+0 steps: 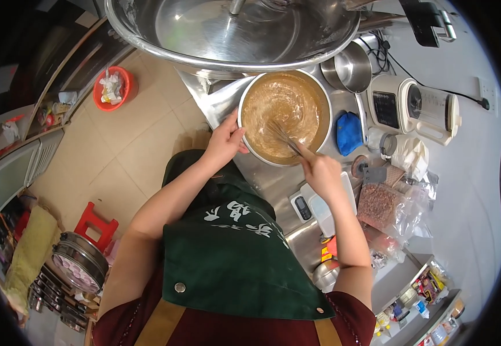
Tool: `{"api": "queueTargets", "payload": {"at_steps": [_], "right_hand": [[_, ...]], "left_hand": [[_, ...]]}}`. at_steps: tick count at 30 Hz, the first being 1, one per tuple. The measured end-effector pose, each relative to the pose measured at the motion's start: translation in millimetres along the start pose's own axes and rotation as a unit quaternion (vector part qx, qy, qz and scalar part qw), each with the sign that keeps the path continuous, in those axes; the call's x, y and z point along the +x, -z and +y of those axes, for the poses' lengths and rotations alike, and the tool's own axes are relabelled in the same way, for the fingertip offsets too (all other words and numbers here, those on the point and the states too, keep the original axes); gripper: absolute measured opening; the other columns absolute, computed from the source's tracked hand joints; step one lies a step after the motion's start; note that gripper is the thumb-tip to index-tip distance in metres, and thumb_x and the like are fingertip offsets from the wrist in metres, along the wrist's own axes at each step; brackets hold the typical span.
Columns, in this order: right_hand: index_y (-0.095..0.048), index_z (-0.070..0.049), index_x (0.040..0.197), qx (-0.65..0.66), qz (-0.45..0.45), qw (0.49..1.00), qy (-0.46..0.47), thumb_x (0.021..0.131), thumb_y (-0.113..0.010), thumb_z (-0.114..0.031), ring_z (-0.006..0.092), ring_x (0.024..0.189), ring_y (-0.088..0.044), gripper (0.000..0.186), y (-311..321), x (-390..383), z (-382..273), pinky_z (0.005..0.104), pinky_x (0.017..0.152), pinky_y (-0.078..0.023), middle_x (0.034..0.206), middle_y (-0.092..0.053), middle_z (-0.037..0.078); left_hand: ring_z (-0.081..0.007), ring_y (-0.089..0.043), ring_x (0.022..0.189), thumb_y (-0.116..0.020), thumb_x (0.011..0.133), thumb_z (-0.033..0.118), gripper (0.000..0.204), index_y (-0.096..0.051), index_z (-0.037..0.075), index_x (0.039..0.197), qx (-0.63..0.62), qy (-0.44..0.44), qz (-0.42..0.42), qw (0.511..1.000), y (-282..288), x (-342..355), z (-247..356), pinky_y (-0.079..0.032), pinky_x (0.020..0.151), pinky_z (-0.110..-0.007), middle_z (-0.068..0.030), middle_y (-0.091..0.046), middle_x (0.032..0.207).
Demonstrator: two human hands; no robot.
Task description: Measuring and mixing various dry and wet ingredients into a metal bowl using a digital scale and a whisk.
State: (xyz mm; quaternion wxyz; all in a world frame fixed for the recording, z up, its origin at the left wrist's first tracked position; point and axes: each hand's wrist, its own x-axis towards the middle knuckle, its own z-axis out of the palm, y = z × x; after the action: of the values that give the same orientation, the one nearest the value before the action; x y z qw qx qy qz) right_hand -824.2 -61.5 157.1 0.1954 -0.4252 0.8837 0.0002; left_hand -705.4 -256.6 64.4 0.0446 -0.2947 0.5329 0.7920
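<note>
A round metal bowl (326, 128) holds a brown, foamy liquid (285, 106) with swirl marks on its surface. My right hand (321, 173) is closed round the handle of a wire whisk (282, 134), whose wires dip into the liquid near the middle of the bowl. At the bowl's left side my left hand (226, 141) grips the rim and wall, thumb and fingers against the metal. The bowl rests on a stainless steel worktop (262, 176).
A large steel mixing bowl (204, 29) overhangs the far side. Right of the bowl stand an empty steel pot (351, 68), a blue cloth (349, 132), a white blender (435, 109) and a kitchen scale (303, 207). A red bin (115, 88) and red stool (96, 225) sit on the floor.
</note>
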Motion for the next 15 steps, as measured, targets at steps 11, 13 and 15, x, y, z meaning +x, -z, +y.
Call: {"api": "queueTargets", "payload": {"at_steps": [11,13,15], "right_hand": [[-0.057,-0.017,0.108,-0.001,0.029,0.999,-0.033,0.075,-0.054,-0.015,0.0286,0.053,-0.057,0.033,0.9,16.2,4.5,0.0394,0.049,-0.044,0.059,-0.057,0.013],[-0.057,-0.019,0.108,-0.006,0.054,0.997,-0.063,0.074,-0.055,-0.015,0.0285,0.053,-0.057,0.035,5.5,21.2,19.5,0.0397,0.049,-0.044,0.059,-0.057,0.014],[-0.057,-0.019,0.108,-0.023,0.003,0.999,-0.045,0.075,-0.054,-0.016,0.0285,0.053,-0.057,0.033,8.7,2.0,18.5,0.0399,0.049,-0.044,0.059,-0.057,0.014]], "left_hand": [[-0.0088,-0.053,0.055,-0.040,0.085,0.001,0.055,-0.017,0.008,0.134,-0.021,-0.006,0.003,1.000,-1.8,-1.2,2.2,-0.050,0.051,-0.022,-0.0071,-0.055,0.080],[-0.0101,-0.055,0.058,-0.037,0.087,0.002,0.053,-0.016,0.010,0.135,-0.009,-0.004,-0.006,1.000,0.8,0.9,-1.5,-0.050,0.054,-0.022,-0.0085,-0.057,0.089],[-0.0102,-0.055,0.058,-0.036,0.087,0.002,0.052,-0.016,0.010,0.135,-0.002,-0.002,0.000,1.000,1.3,0.8,-2.4,-0.050,0.054,-0.022,-0.0084,-0.057,0.089]]}}
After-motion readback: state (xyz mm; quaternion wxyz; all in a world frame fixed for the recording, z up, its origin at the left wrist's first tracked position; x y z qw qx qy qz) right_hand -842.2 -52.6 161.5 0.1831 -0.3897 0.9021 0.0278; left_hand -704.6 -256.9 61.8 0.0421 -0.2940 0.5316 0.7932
